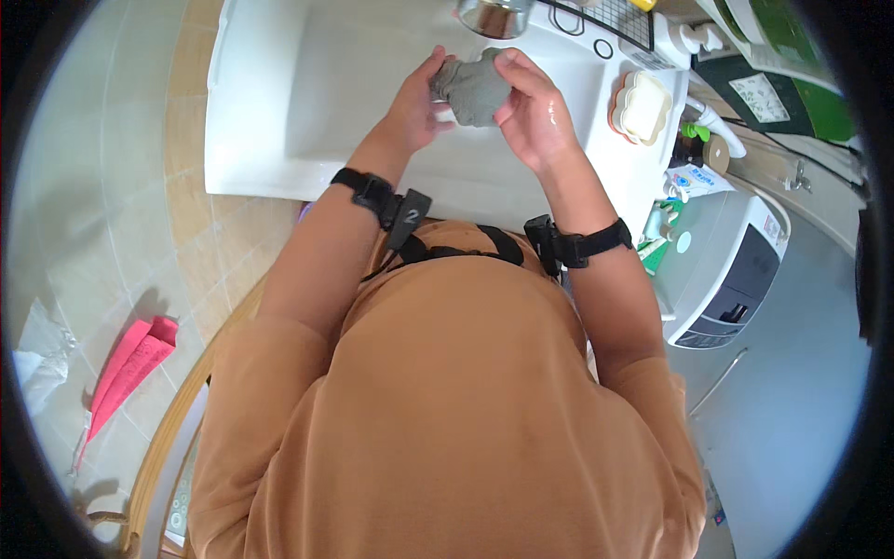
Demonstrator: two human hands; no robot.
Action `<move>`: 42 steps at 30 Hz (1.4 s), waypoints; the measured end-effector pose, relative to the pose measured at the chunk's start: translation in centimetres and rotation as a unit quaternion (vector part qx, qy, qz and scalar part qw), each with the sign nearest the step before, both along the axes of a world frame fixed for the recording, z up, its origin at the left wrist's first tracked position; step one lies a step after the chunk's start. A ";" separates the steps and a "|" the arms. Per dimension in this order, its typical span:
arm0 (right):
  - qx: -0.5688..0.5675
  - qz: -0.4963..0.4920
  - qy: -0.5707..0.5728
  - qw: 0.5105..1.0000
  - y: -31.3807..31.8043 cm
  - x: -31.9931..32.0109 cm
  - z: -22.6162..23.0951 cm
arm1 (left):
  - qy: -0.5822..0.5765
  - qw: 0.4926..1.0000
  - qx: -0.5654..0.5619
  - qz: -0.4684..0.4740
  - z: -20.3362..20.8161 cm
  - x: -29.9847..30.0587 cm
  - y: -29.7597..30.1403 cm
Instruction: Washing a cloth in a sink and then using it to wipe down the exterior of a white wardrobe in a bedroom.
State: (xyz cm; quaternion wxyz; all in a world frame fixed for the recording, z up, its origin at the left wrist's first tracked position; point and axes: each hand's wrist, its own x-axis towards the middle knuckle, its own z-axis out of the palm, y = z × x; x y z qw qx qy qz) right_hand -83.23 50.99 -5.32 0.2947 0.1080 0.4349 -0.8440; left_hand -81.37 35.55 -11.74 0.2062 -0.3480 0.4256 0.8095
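Pink folded thing (130,373): it is showing at the left, against the pale tiles (135,214); whether it is hanging or lying, one cannot tell. Count: one, with one plastic bag (42,359) near it.
White sink (250,112): it is lying under both hands, seemingly so that any drips are staying inside its walls. Count: one.
Left hand (414,107): it is supporting the left end of the cloth, perhaps because such soft material is sagging easily. Its fingers are standing apart around this end; whether they are also pinching it, one cannot tell, since the folds are hiding the contact.
Grey cloth (480,88): it is hanging crumpled between the hands, above the sink. Count: one.
Faucet (495,19): it is pointing over the sink, close to the cloth in this view. Count: one.
Right hand (540,121): its fingers are pinching the right edge of the cloth, likely to keep it from slipping; the skin is shining as if wet. Count: two hands, two black wrist straps (596,244).
Scalloped dish (644,107): it is resting on the right ledge, probably for being within reach. Count: one visible.
White appliance (712,261): it is standing beyond the sink. Count: one.
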 end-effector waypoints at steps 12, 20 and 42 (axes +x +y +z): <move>0.584 0.036 0.473 0.659 -1.9 -0.4 -1.1 | 0.109 0.935 0.320 0.108 -1.2 -1.3 1.4; 0.596 0.132 0.628 0.482 -3.8 -0.7 -2.6 | 0.032 0.886 0.438 0.148 1.2 -1.3 1.1; 0.583 0.232 0.641 0.442 -6.5 -3.0 -5.0 | 0.059 0.789 0.574 0.209 -6.0 -0.3 2.8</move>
